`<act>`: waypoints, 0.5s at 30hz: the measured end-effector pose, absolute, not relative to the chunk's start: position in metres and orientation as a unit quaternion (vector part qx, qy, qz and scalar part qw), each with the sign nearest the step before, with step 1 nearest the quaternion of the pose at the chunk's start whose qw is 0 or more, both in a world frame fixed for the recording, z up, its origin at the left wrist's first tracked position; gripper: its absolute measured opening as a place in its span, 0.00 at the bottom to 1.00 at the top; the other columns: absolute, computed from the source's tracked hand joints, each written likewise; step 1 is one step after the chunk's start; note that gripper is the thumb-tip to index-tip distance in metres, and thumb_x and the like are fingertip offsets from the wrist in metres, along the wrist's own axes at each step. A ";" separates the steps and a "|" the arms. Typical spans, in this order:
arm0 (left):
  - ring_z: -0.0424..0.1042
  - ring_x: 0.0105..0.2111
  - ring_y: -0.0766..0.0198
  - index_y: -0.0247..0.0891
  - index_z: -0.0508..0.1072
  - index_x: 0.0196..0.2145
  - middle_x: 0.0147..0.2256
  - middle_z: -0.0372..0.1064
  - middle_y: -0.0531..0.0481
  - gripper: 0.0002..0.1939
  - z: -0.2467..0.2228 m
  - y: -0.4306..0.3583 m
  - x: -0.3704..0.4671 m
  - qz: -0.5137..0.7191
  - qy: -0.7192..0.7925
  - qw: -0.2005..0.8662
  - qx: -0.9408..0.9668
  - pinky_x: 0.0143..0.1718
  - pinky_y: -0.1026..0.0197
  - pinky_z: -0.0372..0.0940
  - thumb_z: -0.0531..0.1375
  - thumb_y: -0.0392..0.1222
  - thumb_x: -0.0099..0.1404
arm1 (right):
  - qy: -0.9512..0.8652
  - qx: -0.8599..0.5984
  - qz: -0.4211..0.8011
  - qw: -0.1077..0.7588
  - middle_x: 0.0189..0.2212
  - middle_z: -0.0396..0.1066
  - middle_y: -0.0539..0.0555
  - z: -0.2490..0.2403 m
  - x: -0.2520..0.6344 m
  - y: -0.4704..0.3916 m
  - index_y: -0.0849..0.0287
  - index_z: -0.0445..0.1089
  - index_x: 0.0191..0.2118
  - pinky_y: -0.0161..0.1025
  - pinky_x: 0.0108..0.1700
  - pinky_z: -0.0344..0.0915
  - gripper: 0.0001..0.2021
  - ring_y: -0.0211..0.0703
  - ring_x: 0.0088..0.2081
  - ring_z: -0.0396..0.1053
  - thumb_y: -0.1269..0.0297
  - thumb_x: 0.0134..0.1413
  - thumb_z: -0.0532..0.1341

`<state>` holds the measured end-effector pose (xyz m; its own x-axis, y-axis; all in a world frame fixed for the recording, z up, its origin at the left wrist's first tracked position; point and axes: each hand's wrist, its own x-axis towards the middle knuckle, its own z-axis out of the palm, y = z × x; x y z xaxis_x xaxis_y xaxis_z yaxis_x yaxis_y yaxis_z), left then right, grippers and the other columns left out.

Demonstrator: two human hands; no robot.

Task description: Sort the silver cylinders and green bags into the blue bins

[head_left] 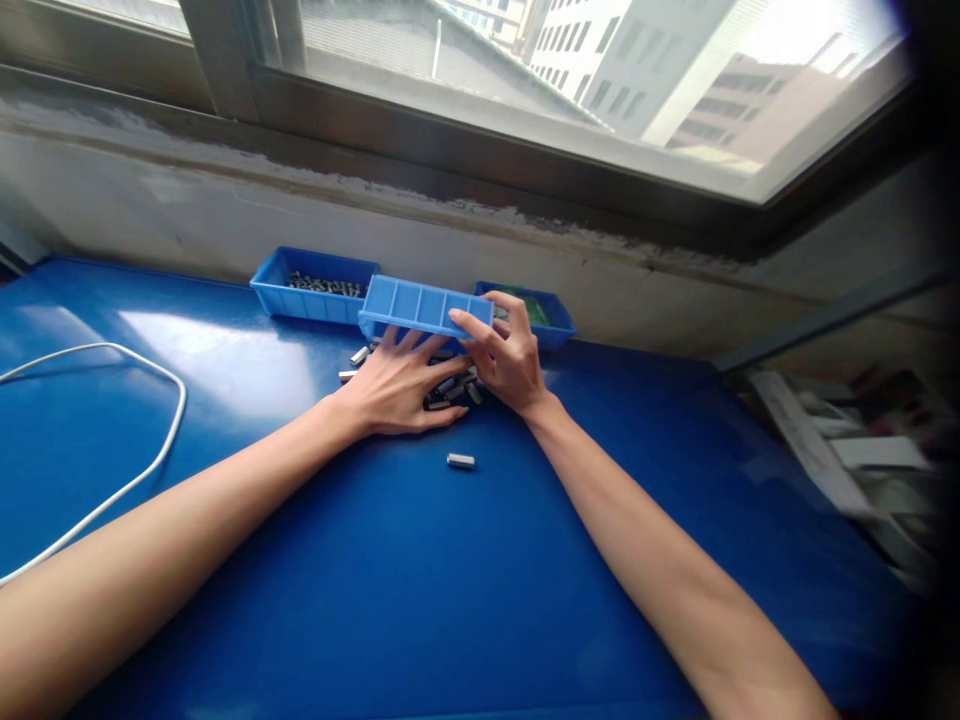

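Observation:
My right hand (510,355) grips the end of a light blue plastic bin (427,305), which is tipped over with its ribbed side facing me. Under and in front of the bin, several short metal cylinder-like pieces (454,388) lie loose on the blue tabletop (465,580). My left hand (405,385) is spread low over these pieces, its fingertips reaching to the bin's lower edge and partly hidden there. One single metal piece (460,461) lies apart, nearer to me. What is inside the tipped bin is hidden.
Behind on the left stands a blue bin (307,300) of small metal parts. Another blue bin (555,325) with something green inside is behind my right hand. A white cable (176,400) curves across the left of the table. The wall and window border the back.

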<state>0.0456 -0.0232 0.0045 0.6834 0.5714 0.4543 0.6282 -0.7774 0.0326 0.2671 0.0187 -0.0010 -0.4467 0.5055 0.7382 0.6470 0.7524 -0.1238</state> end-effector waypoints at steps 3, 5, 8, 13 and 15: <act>0.59 0.64 0.36 0.40 0.69 0.63 0.65 0.61 0.35 0.30 0.005 -0.022 0.046 -0.224 -0.331 0.055 -0.915 0.63 0.36 0.54 0.58 0.59 0.70 | -0.841 -0.347 -0.087 0.406 0.60 0.62 0.60 -0.001 0.267 0.018 0.41 0.72 0.60 0.43 0.43 0.77 0.17 0.45 0.44 0.75 0.54 0.71 0.55; 0.59 0.64 0.37 0.40 0.68 0.64 0.65 0.62 0.35 0.31 0.005 -0.022 0.046 -0.224 -0.332 0.047 -0.915 0.63 0.38 0.55 0.58 0.58 0.70 | -0.837 -0.359 -0.086 0.404 0.60 0.62 0.60 -0.001 0.267 0.019 0.41 0.72 0.60 0.45 0.45 0.77 0.17 0.48 0.47 0.75 0.53 0.71 0.56; 0.62 0.62 0.39 0.41 0.68 0.65 0.64 0.63 0.36 0.31 0.005 -0.022 0.045 -0.226 -0.335 0.034 -0.914 0.62 0.40 0.58 0.58 0.58 0.70 | -0.832 -0.375 -0.077 0.401 0.60 0.64 0.60 0.000 0.266 0.019 0.41 0.73 0.59 0.48 0.46 0.78 0.17 0.52 0.52 0.73 0.52 0.70 0.56; 0.65 0.58 0.42 0.40 0.71 0.62 0.59 0.68 0.36 0.29 0.007 -0.025 0.035 -0.218 -0.355 0.023 -0.909 0.59 0.42 0.61 0.55 0.59 0.73 | -0.832 -0.367 -0.080 0.409 0.59 0.64 0.61 0.001 0.264 0.020 0.43 0.74 0.59 0.49 0.47 0.78 0.18 0.55 0.55 0.72 0.52 0.71 0.55; 0.67 0.55 0.43 0.39 0.71 0.62 0.56 0.69 0.36 0.28 0.009 -0.026 0.030 -0.218 -0.366 0.028 -0.904 0.56 0.42 0.63 0.52 0.58 0.75 | -0.828 -0.370 -0.084 0.413 0.58 0.64 0.62 0.002 0.264 0.021 0.44 0.74 0.59 0.49 0.48 0.78 0.18 0.57 0.58 0.70 0.53 0.71 0.54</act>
<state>0.0301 -0.0259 0.0089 0.6364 0.6499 0.4154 0.6742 -0.7303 0.1098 0.2639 0.0206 0.0017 -0.3854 0.5442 0.7452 0.6822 0.7118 -0.1670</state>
